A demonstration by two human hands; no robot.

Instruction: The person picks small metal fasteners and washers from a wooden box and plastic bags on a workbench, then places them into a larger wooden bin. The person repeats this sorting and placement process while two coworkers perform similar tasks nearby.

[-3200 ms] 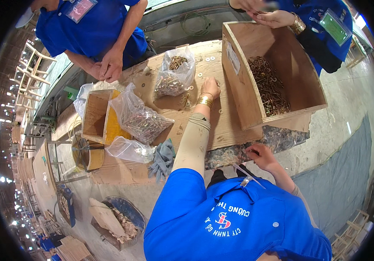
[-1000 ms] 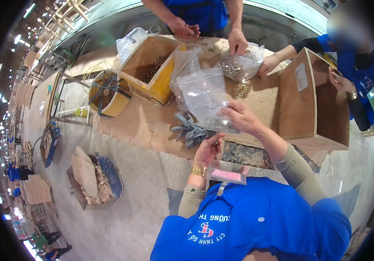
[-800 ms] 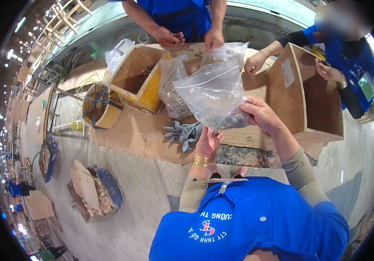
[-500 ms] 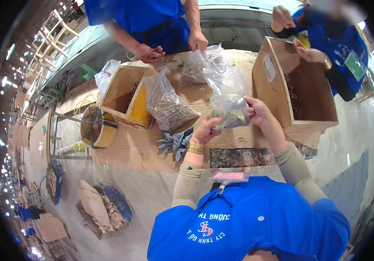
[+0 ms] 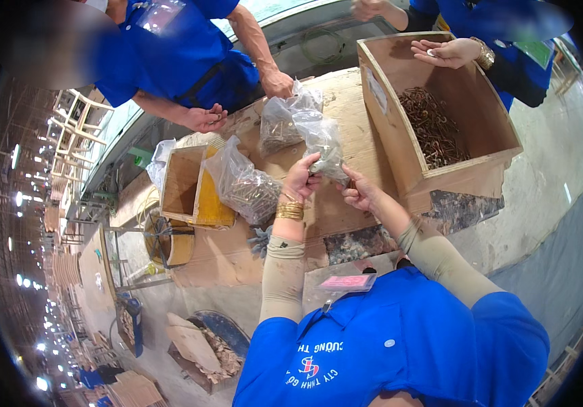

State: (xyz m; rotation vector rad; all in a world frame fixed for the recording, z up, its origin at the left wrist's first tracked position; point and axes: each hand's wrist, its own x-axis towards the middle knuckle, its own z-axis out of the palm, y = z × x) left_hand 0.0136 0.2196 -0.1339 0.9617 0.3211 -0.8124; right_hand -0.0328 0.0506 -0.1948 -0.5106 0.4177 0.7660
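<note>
A clear plastic bag of small metal parts [image 5: 325, 144] is between my hands over the wooden tabletop [image 5: 347, 108]. My left hand [image 5: 301, 178] is closed on its near left side, and my right hand [image 5: 360, 189] grips its lower right corner with curled fingers. Left of my hands a larger bag of screws [image 5: 249, 193] leans against a yellow-sided wooden box [image 5: 186, 186]. Just beyond my hands stands another bag of screws [image 5: 280, 127], its top held by a co-worker's hand [image 5: 277, 84]. Grey gloves [image 5: 260, 241] lie partly hidden behind my left forearm.
A big wooden box [image 5: 400, 159] of metal fasteners stands at the right. Over its far rim a second co-worker's open palm [image 5: 449, 53] holds a small pale disc. A round bin [image 5: 169, 245] stands off the table's left edge; a wheelbarrow of wood scraps [image 5: 203, 346] is on the floor.
My hands have moved the small bag away from me, and it is now bunched up rather than spread out. The view has shifted. The co-worker at the far left leans in closer.
</note>
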